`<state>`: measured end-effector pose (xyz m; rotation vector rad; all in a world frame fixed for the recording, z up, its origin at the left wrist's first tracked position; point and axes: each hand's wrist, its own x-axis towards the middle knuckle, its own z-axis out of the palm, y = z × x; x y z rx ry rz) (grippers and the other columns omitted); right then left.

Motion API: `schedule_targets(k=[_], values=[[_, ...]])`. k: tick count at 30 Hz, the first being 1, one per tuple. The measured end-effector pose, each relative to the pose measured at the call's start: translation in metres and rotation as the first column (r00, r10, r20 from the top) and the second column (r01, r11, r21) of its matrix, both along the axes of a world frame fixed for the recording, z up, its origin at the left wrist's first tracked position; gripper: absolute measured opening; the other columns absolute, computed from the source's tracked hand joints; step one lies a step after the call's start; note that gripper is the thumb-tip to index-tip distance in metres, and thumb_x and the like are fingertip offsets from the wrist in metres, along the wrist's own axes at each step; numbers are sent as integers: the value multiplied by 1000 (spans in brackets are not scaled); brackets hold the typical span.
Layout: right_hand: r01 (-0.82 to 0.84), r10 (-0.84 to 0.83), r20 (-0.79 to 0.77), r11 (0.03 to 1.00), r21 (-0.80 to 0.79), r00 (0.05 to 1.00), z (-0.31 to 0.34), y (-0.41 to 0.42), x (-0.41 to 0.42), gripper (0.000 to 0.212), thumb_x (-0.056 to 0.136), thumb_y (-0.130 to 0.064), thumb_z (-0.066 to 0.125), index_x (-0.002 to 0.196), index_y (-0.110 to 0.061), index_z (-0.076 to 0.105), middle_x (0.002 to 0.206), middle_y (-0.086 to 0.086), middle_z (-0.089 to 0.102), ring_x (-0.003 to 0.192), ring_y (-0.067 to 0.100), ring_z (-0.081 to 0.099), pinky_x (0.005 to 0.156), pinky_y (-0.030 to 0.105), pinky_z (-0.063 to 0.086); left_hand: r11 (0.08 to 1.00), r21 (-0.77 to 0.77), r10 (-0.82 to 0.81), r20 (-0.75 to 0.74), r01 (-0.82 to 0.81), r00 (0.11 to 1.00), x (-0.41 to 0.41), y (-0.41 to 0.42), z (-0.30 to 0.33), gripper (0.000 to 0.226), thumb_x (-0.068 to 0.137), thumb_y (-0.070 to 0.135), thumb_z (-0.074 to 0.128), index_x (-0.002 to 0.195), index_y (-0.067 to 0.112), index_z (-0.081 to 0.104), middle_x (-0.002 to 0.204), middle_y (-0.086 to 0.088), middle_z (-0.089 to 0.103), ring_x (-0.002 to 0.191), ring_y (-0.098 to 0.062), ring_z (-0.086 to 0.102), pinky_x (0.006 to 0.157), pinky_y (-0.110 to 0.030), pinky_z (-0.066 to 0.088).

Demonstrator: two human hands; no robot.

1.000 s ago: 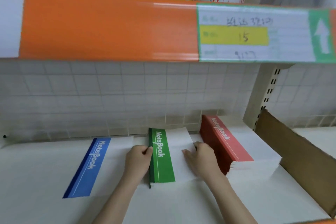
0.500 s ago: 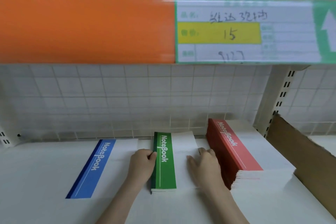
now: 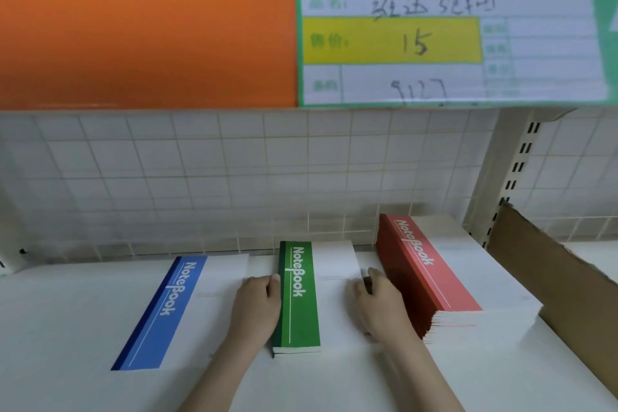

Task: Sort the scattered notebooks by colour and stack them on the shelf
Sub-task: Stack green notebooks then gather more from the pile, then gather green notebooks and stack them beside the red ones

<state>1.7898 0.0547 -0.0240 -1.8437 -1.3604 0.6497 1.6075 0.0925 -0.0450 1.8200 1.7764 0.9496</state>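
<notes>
Three groups of white notebooks with coloured spine bands lie on the white shelf (image 3: 67, 328). A thin blue notebook (image 3: 160, 311) lies flat on the left. A low green stack (image 3: 297, 298) sits in the middle. A tall red stack (image 3: 434, 271) stands on the right. My left hand (image 3: 255, 308) presses against the green stack's left spine edge, fingers curled over its top. My right hand (image 3: 381, 308) rests on the green stack's right side, in the gap beside the red stack. Both hands clasp the green stack from its two sides.
An orange shelf edge (image 3: 147, 33) with a price label (image 3: 444, 37) hangs overhead, with tape rolls on top. A tiled wall (image 3: 234, 170) closes the back. A brown cardboard divider (image 3: 561, 288) stands right of the red stack, beside a slotted metal upright (image 3: 511, 174).
The camera has moved closer and lower, so the shelf edge fills more of the view. Both hands stay at the sides of the green stack, which has barely shifted.
</notes>
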Motion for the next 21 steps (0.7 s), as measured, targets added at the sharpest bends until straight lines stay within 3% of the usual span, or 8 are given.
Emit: schedule_targets(k=[4,6,7,10,13,18,21], values=[[-5,7,-95,1000,23,995,5,-7,2,19,97,-11,39,97,-4,57,87,10,59,84,25,59,79,40,48,999,-38,21,48,-20,999,0,-4,-4,45,100,22,39,59,6,49,59,-10,56,52,-17,45,49,-24,30],[-39,40,-78,999,19,996,0,-7,0,18,94,-10,38,81,-13,50,72,0,49,64,13,47,65,34,45,999,-32,-14,28,15,1000,1,-5,-7,47,100,22,40,58,5,52,59,-14,58,55,-19,47,52,-27,32],[-49,50,-73,999,15,996,0,-6,-1,16,93,-10,38,82,-10,49,72,1,48,63,14,45,63,32,42,1000,-12,-19,6,20,1000,2,-6,-9,47,99,21,41,54,8,48,56,-13,55,55,-19,46,52,-28,31],[-69,71,-64,997,28,995,2,-6,-2,21,92,-6,40,107,-2,54,97,14,63,89,28,59,77,34,47,999,36,-10,-53,12,999,4,-7,-8,49,98,18,42,49,16,38,51,-2,42,58,-19,40,55,-30,29],[-95,96,-48,995,26,994,6,-8,-4,36,93,-6,42,128,-6,48,117,17,62,108,31,57,87,31,43,999,40,2,-82,1,997,5,-7,-7,48,99,19,41,51,20,36,56,0,40,66,-21,41,61,-29,30],[-128,129,-28,992,19,991,5,-9,-2,46,94,-6,42,139,-8,36,123,18,58,113,31,55,89,30,41,999,41,-2,-88,6,996,5,-9,-6,48,99,19,41,51,19,35,56,0,38,64,-20,39,60,-29,28],[-146,147,-23,989,35,989,1,-10,-1,47,94,-9,44,140,-9,36,115,14,61,104,28,58,84,27,43,999,38,-17,-66,19,998,4,-10,-6,49,99,18,41,50,19,34,53,1,37,57,-14,34,56,-28,25]])
